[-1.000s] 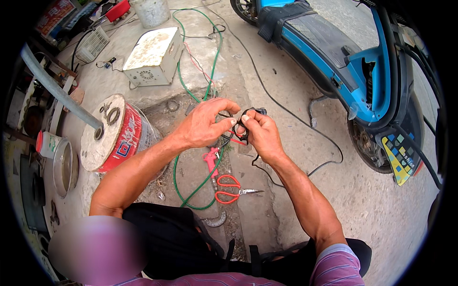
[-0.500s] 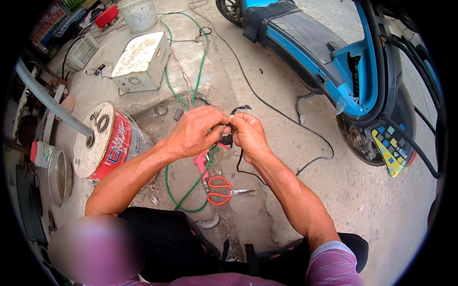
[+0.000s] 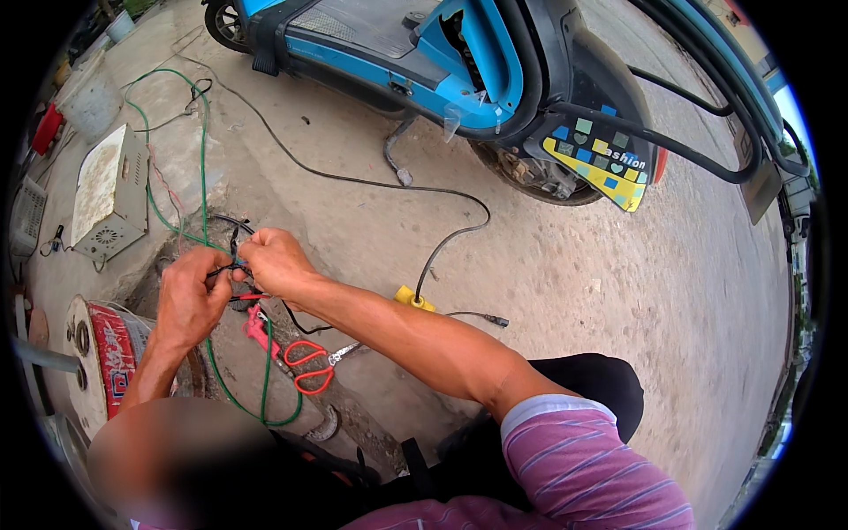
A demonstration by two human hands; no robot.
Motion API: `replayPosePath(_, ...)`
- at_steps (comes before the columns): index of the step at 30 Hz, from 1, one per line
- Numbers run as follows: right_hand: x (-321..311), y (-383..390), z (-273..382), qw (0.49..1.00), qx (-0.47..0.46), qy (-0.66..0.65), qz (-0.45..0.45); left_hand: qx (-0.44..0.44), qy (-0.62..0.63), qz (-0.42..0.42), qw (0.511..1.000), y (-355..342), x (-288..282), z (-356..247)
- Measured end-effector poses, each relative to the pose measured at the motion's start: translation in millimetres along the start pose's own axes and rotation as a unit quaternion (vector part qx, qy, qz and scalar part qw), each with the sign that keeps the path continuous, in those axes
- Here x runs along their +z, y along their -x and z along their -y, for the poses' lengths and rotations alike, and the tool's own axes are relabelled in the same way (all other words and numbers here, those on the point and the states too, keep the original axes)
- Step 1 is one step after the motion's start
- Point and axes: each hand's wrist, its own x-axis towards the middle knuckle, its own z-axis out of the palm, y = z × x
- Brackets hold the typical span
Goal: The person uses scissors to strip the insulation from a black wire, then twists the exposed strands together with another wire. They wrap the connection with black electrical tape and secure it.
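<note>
Black wire [image 3: 226, 268], left of centre in the frame, runs between my two hands: my left hand [image 3: 190, 296] pinches it between thumb and fingertips, and my right hand [image 3: 278, 265] is closed on it just beside, slightly higher in the frame; sound handling, in my judgement, keeps the two pinches close together, the pull gentle, and the slack clear of the orange-handled scissors [image 3: 335, 358] and the pink air gun [image 3: 260, 329], both lower in the frame, so that nothing snags. Compared with one second ago, when my left thumb and forefinger stand apart, both grips are now closed; the view has swung, so that my hands lie farther left, the blue scooter [image 3: 362, 71] occupies the upper middle, and a yellow block [image 3: 413, 299] shows beside my right forearm [image 3: 397, 327]
</note>
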Motion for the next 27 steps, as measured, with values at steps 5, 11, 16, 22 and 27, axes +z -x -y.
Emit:
replayPosePath(5,12,5,-5,0.992,-0.115,0.029,-0.045,-0.098,0.046,0.037,0.993,4,-1,12)
replayPosePath(11,-3,6,-1,0.974,-0.181,0.127,0.038,-0.154,0.128,0.101,0.974,-1,-4,12)
replayPosePath(16,-2,3,4,0.967,-0.179,0.175,0.048,-0.138,0.139,0.078,0.977,5,-6,25)
replayPosePath(22,-3,3,1,0.96,-0.194,0.201,-0.016,-0.11,0.151,0.059,0.981,1,4,31)
replayPosePath(27,-7,-1,-1,0.974,-0.139,0.173,-0.034,-0.088,0.148,0.055,0.984,-4,13,29)
